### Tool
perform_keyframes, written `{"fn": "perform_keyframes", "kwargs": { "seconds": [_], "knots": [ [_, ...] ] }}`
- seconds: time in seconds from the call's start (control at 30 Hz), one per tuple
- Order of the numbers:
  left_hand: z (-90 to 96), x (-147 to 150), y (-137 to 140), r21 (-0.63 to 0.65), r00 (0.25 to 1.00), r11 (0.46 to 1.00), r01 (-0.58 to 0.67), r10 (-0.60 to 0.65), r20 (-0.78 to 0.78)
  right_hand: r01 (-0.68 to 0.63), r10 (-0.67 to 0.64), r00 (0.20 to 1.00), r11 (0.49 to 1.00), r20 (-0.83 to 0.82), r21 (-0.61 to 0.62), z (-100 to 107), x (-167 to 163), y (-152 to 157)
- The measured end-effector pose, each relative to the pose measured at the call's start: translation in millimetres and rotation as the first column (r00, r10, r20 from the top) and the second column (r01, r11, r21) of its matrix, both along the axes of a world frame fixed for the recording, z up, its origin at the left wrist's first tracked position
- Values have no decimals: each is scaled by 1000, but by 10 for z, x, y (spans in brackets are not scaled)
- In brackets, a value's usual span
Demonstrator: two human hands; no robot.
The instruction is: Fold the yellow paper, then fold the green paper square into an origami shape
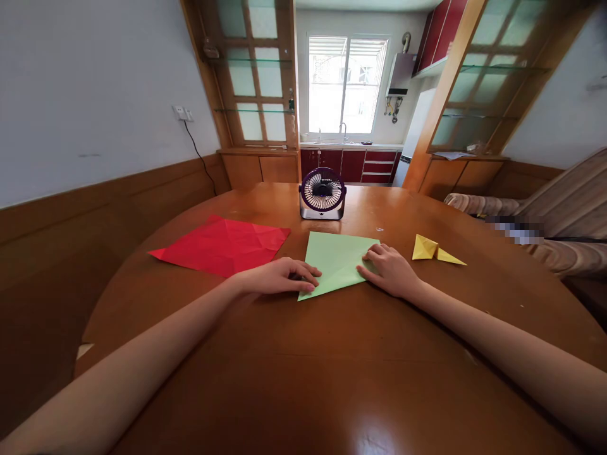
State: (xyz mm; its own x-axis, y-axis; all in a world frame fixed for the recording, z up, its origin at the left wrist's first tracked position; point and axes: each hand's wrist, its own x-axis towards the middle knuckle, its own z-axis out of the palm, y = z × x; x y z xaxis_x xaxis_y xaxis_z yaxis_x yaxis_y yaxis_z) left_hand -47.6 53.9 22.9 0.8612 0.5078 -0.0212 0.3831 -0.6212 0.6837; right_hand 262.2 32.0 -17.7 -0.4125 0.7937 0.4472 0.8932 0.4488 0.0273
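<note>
Our grip is unclenched: left hand [279, 276] and right hand [391, 270] rest fingertips on opposite sides of the green paper [337, 260], on the desk [327, 354]. We should press evenly, keeping it from sliding or creasing.

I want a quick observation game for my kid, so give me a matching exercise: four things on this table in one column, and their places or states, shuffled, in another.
Things:
1. Red paper
2. Green paper
3. Yellow paper
4. Fan

Places or states:
A. Folded, farthest right of the four
B. Standing upright
C. Creased, farthest left of the four
D. Touched by the left hand and right hand

Pairs: 1-C, 2-D, 3-A, 4-B
</note>
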Motion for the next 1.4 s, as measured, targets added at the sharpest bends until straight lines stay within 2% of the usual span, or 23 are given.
{"fn": "perform_keyframes", "kwargs": {
  "seconds": [0.13,0.4,0.57,0.77,1.0,1.27,1.4],
  "knots": [
    [-78,80,-43,52,995,996,-69,65,74,10,-10,1000,1000,11,-8,6,-11,-5],
    [-116,76,-21,152,995,988,-31,17,93,2,-2,999,1000,-34,-13,-3,-5,-13],
    [-130,43,-17,244,998,969,43,-53,34,-6,5,999,1000,-51,-10,-9,7,-22],
    [-127,38,-65,332,999,942,45,-39,-24,-12,11,998,1000,-68,-16,2,12,-28],
    [-101,137,-177,472,994,878,80,-103,22,-1,-1,997,999,-73,-32,2,10,-19],
    [-142,208,-250,547,991,835,65,-119,64,1,-2,998,1000,-68,-23,-22,36,14],
    [-202,267,-316,610,998,791,52,-62,-3,-4,2,998,1000,-67,-20,-32,42,25]
  ]
}}
